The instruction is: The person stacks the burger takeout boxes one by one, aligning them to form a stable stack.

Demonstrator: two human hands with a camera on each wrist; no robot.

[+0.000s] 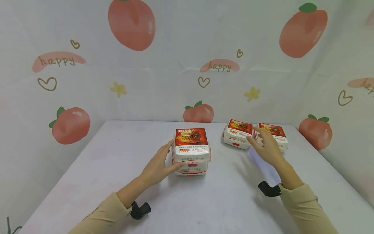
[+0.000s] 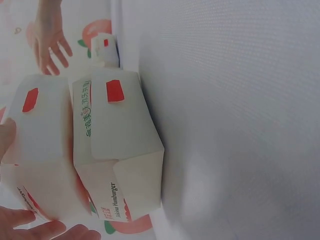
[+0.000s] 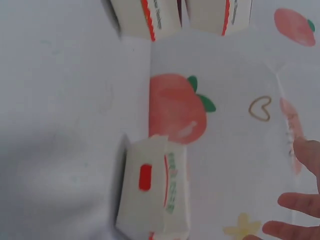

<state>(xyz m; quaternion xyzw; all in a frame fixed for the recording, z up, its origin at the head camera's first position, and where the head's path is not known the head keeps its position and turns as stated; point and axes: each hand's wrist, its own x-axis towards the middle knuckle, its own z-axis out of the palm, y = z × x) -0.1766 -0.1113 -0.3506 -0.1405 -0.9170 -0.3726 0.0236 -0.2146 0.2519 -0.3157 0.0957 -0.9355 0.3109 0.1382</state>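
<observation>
Two white burger boxes with red burger-picture lids stand stacked mid-table. My left hand [image 1: 159, 165] holds the upper box [image 1: 191, 146], thumb at its front and fingers round its left side. The lower box [image 2: 117, 130] rests on the table under it, slightly offset. At the back right, a third box [image 1: 236, 136] and a fourth box [image 1: 279, 139] stand side by side. My right hand [image 1: 267, 146] is raised in front of these two, overlapping them in the head view. Its fingers [image 3: 295, 202] are spread, with nothing between them, in the right wrist view.
A white cloth covers the table [image 1: 117, 156]. Behind it hangs a white curtain [image 1: 163, 84] printed with peaches, hearts and flowers. A black fitting [image 1: 140, 211] sits at the left cuff, and another black fitting [image 1: 268, 189] at the right cuff.
</observation>
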